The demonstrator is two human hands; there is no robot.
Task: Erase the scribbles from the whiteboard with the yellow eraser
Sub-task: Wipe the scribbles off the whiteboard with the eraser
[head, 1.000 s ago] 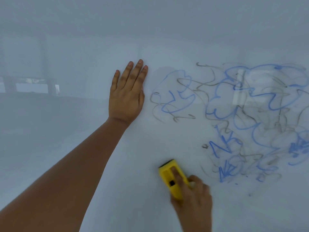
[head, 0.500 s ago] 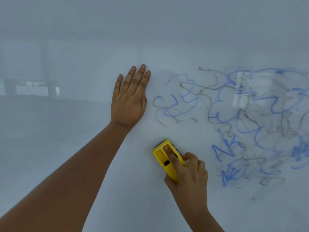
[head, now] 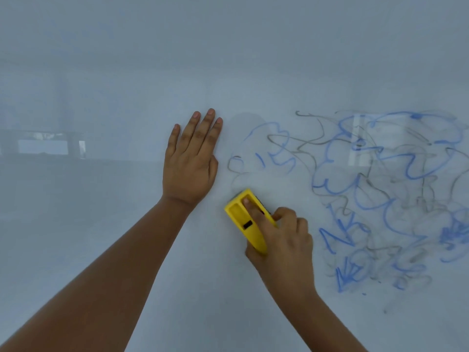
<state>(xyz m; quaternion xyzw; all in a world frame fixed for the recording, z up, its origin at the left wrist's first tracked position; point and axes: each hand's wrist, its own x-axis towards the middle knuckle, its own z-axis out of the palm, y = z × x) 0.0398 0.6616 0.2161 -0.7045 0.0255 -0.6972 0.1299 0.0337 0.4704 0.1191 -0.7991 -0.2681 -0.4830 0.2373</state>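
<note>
A glossy white whiteboard (head: 101, 250) fills the head view, and a tangle of blue and grey marker scribbles (head: 368, 189) covers its right part. The left hand (head: 191, 163) lies open and flat on the bare board just left of the scribbles, fingers together and pointing up, gripping nothing. The right hand (head: 281, 240) is closed around a yellow plastic block eraser (head: 247, 219), with the forefinger stretched along its recessed top and the thumb and other fingers clamping its sides; the eraser's face is pressed to the board.

The eraser sits just below the near-left edge of the scribbles, beneath a pale, smeared patch where the lines look thinned. Its long axis runs diagonally, the free end pointing up and to the left, toward the gap between the left hand and the scribbles, and the held end down and to the right.

Almost all of the marks lie up and to the right of the eraser, so the job looks barely begun. The right hand is the nearer one to the scribbles and already holds the tool; the coming stroke probably has to sweep rightward and upward across them, broadside on rather than end on, to clear the widest band.
</note>
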